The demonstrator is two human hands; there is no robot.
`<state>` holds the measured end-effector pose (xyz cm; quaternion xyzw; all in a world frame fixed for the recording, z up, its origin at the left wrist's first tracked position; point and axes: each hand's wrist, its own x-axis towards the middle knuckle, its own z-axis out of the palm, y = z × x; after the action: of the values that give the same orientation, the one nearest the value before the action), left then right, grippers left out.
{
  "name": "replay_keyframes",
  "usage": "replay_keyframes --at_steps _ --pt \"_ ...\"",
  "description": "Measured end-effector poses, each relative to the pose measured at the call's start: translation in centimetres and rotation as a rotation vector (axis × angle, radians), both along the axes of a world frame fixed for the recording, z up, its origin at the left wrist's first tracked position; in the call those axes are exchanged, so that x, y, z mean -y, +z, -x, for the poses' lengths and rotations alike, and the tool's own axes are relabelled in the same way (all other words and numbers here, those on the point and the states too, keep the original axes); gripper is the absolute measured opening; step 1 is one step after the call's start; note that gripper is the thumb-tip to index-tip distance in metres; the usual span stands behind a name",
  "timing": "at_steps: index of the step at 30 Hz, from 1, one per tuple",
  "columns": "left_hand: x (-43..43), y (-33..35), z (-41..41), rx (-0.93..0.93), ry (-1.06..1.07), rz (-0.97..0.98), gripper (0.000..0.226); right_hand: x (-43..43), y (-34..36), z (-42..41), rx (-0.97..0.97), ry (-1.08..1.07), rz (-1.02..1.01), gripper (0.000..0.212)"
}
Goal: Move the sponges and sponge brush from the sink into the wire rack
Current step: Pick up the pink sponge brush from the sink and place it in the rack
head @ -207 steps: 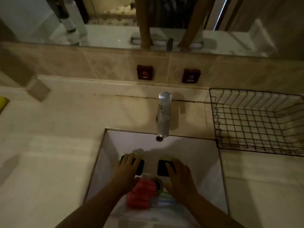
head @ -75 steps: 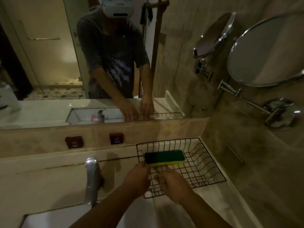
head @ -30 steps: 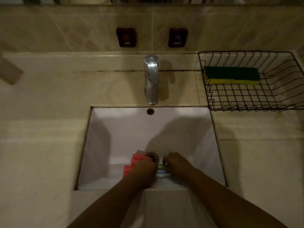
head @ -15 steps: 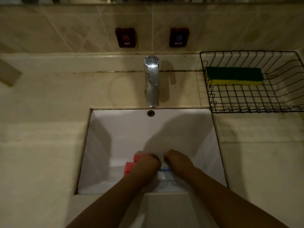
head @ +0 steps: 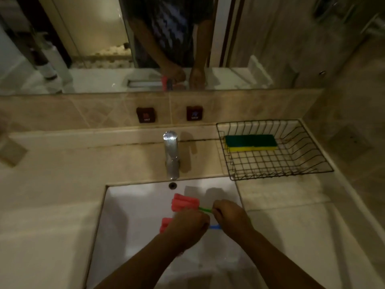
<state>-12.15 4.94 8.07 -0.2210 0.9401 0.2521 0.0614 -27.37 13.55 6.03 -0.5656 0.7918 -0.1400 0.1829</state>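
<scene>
Over the white sink (head: pixel 133 207), both my hands hold sponge brushes with red foam heads. One red head (head: pixel 184 202) with a green handle sticks out above my left hand (head: pixel 187 227); a second red head (head: pixel 165 224) shows at its left edge. My right hand (head: pixel 232 217) grips the handle ends, one green and one blue (head: pixel 214 226). At the right on the counter stands the black wire rack (head: pixel 281 172), with green-and-yellow sponges (head: pixel 251 142) lying at its back.
A chrome faucet (head: pixel 171 155) stands behind the sink, between the basin and the tiled backsplash. Two dark hot and cold buttons (head: pixel 145 117) sit on the tiles. A mirror above reflects a person. The side wall runs right of the rack.
My hands have lifted the red-headed brushes off the sink bottom; they are now held higher over the basin. The camera has tilted up, showing the mirror.
</scene>
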Motion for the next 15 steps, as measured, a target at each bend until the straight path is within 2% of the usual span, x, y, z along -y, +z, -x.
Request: replay_keyframes --at_steps 7,15 --pt "-0.2 4.6 3.0 -0.191 -0.092 0.090 0.025 0.4 6.5 3.0 -0.004 -0.043 0.093 0.015" --pt "1.2 9.5 6.2 -0.325 -0.060 0.106 0.019 1.0 11.4 5.3 -0.102 -0.083 0.220 0.018"
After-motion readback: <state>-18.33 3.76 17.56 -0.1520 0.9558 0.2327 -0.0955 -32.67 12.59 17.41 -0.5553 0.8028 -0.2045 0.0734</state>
